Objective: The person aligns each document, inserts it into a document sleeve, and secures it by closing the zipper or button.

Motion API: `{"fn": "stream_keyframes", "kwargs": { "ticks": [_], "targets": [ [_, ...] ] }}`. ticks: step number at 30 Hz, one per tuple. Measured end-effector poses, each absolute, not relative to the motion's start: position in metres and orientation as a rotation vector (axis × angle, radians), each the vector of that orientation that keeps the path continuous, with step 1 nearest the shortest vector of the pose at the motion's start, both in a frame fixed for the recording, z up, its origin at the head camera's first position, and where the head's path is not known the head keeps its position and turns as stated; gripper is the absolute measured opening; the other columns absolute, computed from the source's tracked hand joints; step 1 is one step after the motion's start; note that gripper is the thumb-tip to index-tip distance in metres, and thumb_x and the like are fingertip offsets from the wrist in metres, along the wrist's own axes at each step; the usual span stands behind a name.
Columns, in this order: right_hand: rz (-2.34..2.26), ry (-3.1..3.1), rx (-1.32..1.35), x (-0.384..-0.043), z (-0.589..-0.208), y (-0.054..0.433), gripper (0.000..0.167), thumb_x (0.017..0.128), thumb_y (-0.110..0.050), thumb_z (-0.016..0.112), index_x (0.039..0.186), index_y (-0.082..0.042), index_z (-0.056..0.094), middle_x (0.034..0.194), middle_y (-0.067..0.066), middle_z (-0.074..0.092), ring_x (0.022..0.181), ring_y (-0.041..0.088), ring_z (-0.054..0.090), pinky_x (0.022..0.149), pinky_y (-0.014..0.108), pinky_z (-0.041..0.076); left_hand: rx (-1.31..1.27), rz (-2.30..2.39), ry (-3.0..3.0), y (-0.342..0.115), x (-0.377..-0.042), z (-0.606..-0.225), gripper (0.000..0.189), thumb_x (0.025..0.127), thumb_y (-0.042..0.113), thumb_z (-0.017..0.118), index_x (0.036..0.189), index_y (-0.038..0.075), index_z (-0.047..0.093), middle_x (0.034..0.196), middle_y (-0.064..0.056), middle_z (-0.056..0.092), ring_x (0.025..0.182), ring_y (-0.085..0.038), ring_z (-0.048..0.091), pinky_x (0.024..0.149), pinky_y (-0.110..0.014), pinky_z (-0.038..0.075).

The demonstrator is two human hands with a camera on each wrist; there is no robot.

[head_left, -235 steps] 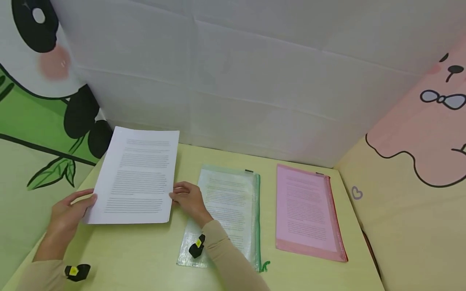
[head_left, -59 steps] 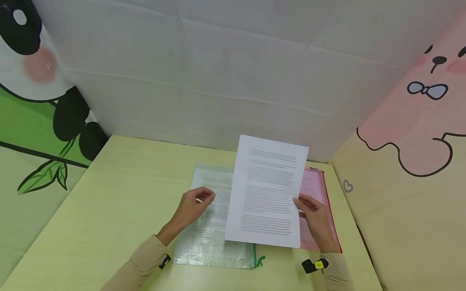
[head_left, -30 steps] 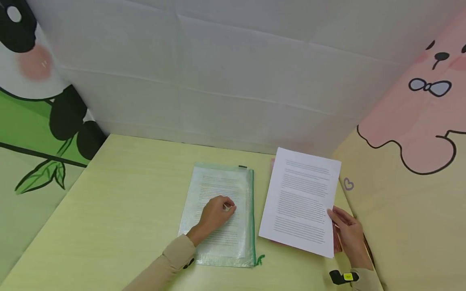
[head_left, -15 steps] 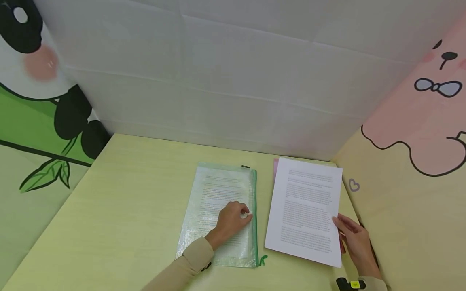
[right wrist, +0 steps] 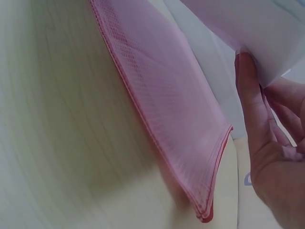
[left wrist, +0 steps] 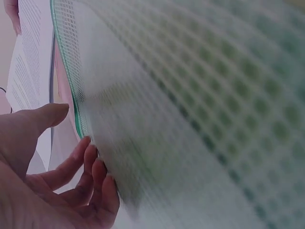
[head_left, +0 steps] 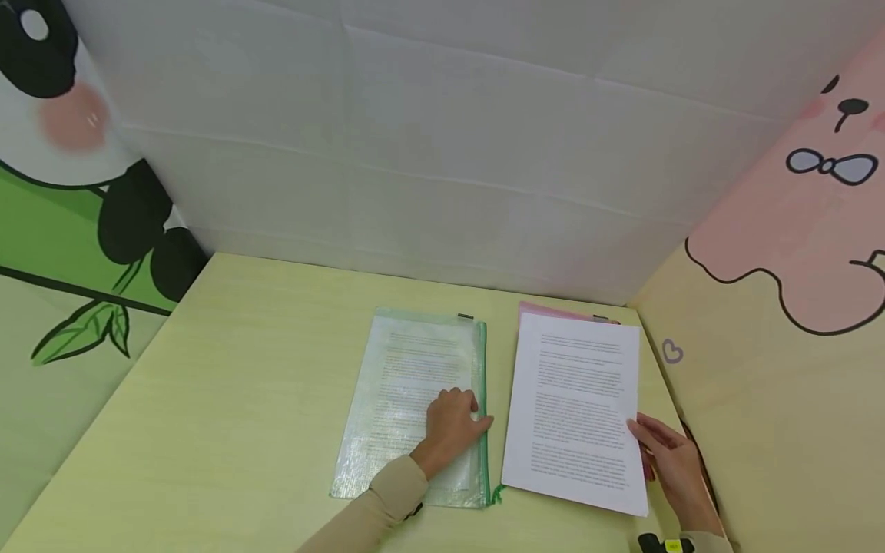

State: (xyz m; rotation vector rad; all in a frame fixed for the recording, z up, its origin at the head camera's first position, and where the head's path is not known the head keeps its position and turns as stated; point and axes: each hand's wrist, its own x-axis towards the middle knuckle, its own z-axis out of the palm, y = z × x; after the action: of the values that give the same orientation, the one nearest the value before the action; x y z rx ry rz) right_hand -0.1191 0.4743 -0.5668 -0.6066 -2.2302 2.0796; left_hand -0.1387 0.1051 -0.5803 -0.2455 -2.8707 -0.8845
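On the right side of the table, my right hand (head_left: 674, 465) pinches the right edge of a stack of white printed paper (head_left: 577, 415). The paper lies over or just above a pink mesh zip folder (head_left: 553, 309), whose top strip still shows. In the right wrist view, thumb and fingers hold the paper's edge (right wrist: 271, 38) above the pink folder (right wrist: 167, 95). My left hand (head_left: 452, 426) is over the green mesh zip folder (head_left: 408, 384), its thumb by the green zipper edge. In the left wrist view the left hand's fingertips (left wrist: 97, 164) touch the folder, with the thumb spread away.
The pale yellow table (head_left: 263, 369) spreads out to the left. A white wall (head_left: 415, 153) stands behind it, with cartoon-printed panels on the left and right. The green zipper pull (head_left: 498, 495) hangs at the green folder's lower right corner.
The paper stack has gone from the far left, held by both hands, to over the pink folder, gripped by my right hand only. My left hand has moved right across the green folder.
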Motion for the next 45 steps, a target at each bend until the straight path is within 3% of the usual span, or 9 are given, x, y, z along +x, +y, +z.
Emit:
{"fn": "stream_keyframes", "kwargs": {
  "ticks": [6,9,15,20,26,38,42,45],
  "targets": [
    [2.074,-2.239,-0.555,-0.122,-0.568,0.470,0.015,0.092,-0.017,0.080,0.096,-0.032,0.080,0.087,-0.009,0.076,0.064,0.007,0.066,0.045,0.023,0.043,-0.157,-0.787,-2.887,0.111,-0.136,-0.575,0.025,0.080,0.029,0.083,0.077,0.011,0.066,0.076,-0.005,0.060,0.071,-0.026,0.057,0.060,-0.039,0.048],
    [2.072,-2.244,-0.527,-0.124,-0.566,0.468,0.014,0.092,-0.017,0.080,0.103,-0.025,0.080,0.090,-0.009,0.076,0.072,0.007,0.069,0.056,0.022,0.052,-0.130,-0.855,-2.864,0.109,-0.135,-0.572,0.020,0.079,0.022,0.082,0.077,0.010,0.067,0.075,-0.005,0.061,0.070,-0.027,0.058,0.061,-0.040,0.048],
    [2.071,-2.240,-0.517,-0.127,-0.559,0.466,0.015,0.092,-0.019,0.079,0.107,-0.021,0.080,0.094,-0.009,0.076,0.080,0.006,0.069,0.068,0.022,0.057,-0.080,-1.053,-2.804,0.105,-0.135,-0.570,0.014,0.078,0.013,0.081,0.074,0.010,0.068,0.072,-0.002,0.067,0.064,-0.021,0.062,0.054,-0.037,0.049],
    [2.050,-2.246,-0.535,-0.127,-0.553,0.461,0.018,0.093,-0.018,0.078,0.111,-0.019,0.079,0.093,-0.011,0.076,0.081,0.006,0.069,0.070,0.022,0.057,0.012,-1.329,-2.781,0.102,-0.134,-0.566,0.008,0.078,0.008,0.075,0.077,0.009,0.067,0.070,0.000,0.067,0.061,-0.015,0.060,0.056,-0.035,0.049],
    [2.036,-2.231,-0.515,-0.126,-0.548,0.455,0.026,0.095,-0.013,0.075,0.121,-0.009,0.076,0.094,-0.012,0.076,0.082,0.005,0.069,0.069,0.020,0.057,-0.018,-1.638,-2.661,0.094,-0.129,-0.559,0.007,0.081,-0.001,0.068,0.088,-0.001,0.070,0.077,-0.006,0.070,0.068,-0.017,0.066,0.059,-0.031,0.054],
    [2.110,-2.159,-0.488,-0.125,-0.549,0.443,0.016,0.093,-0.012,0.077,0.103,-0.025,0.080,0.088,-0.009,0.076,0.075,0.011,0.074,0.066,0.024,0.060,-0.075,-1.867,-2.540,0.082,-0.125,-0.551,0.017,0.084,-0.005,0.062,0.100,-0.008,0.069,0.085,-0.008,0.068,0.073,-0.016,0.066,0.064,-0.025,0.056],
    [2.105,-2.173,-0.480,-0.124,-0.550,0.439,0.017,0.095,-0.012,0.076,0.103,-0.026,0.079,0.090,-0.009,0.076,0.077,0.010,0.074,0.068,0.024,0.060,-0.091,-1.919,-2.509,0.081,-0.124,-0.548,0.018,0.085,-0.005,0.060,0.101,-0.010,0.069,0.084,-0.010,0.068,0.071,-0.016,0.068,0.063,-0.023,0.057],
    [2.085,-2.205,-0.460,-0.124,-0.552,0.437,0.017,0.094,-0.015,0.076,0.111,-0.019,0.078,0.093,-0.009,0.076,0.079,0.010,0.074,0.070,0.024,0.060,-0.091,-1.938,-2.496,0.080,-0.123,-0.546,0.019,0.085,-0.005,0.059,0.101,-0.010,0.068,0.084,-0.010,0.068,0.069,-0.017,0.068,0.062,-0.023,0.058]
  ]
}}
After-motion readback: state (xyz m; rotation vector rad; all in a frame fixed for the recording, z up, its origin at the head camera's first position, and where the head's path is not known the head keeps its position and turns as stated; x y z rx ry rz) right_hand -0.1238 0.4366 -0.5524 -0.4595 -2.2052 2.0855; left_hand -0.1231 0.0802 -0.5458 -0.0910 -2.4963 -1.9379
